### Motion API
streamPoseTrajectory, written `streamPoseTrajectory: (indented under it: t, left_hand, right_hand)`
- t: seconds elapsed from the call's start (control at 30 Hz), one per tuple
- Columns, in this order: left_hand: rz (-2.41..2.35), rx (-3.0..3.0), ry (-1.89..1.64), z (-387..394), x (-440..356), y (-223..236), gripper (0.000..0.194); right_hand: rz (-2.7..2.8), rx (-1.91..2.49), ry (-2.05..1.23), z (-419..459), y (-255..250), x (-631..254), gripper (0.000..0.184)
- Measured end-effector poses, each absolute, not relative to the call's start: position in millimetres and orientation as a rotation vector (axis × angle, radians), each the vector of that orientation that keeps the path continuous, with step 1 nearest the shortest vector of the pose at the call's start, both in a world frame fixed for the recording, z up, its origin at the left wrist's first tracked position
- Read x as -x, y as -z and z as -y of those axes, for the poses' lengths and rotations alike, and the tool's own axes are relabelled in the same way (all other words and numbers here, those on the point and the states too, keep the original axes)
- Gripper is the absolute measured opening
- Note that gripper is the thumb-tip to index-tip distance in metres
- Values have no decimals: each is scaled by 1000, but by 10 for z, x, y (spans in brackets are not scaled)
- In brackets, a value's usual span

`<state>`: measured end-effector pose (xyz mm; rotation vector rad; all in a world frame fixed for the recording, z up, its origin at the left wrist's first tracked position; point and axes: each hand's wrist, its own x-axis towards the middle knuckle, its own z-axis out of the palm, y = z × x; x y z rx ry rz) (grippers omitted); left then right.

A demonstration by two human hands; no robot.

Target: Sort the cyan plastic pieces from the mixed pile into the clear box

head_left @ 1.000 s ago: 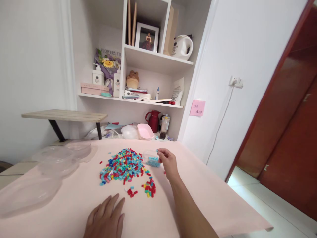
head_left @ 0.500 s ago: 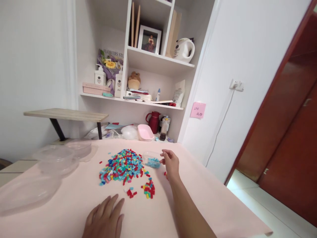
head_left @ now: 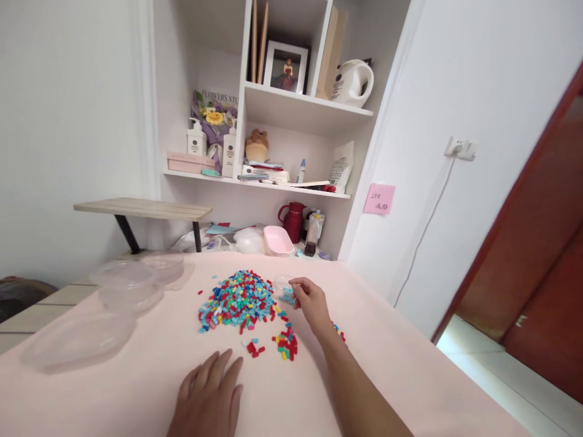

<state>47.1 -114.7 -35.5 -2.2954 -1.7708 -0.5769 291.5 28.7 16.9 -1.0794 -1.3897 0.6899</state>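
Observation:
My left hand lies flat on the pink table cover, fingers stretched out, holding nothing. My right hand reaches to the small clear container, which has light blue toy bricks in it. Its thumb and fingertips are closed together over the container's near right side; whether a brick is between them I cannot make out. Left of the container rises a heap of mixed small toy bricks. Nearer to me lie a small cluster of mostly red bricks and a few red ones.
Clear plastic containers stand along the table's left side. More bricks lie beyond my right forearm, partly hidden by it. At the back are a pink tray, a red jug, a bottle and a small wooden stand.
The view has swung slightly left. My right hand has moved left over the clear container, its fingers drawing together. My left hand stays flat on the table.

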Motion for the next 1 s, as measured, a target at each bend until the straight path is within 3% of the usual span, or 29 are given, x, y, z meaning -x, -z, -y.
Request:
streamPoseTrajectory:
  t: [0.4, 0.63, 0.8, 1.0]
  left_hand:
    - [1807, 2309, 546, 1176, -482, 288, 42]
    - [1798, 2319, 545, 1188, -477, 289, 42]
    - [1754, 2286, 579, 1179, -471, 329, 41]
    - [1723, 2276, 584, 1191, -463, 351, 41]
  right_hand:
    - [2043, 998, -791, -81, -215, -2697, 13]
    - [2329, 884, -771, 50, -273, -2538, 23]
    - [2463, 891, -603, 10, -226, -2518, 17]
    - [2438, 969, -619, 21, -226, -2520, 12]
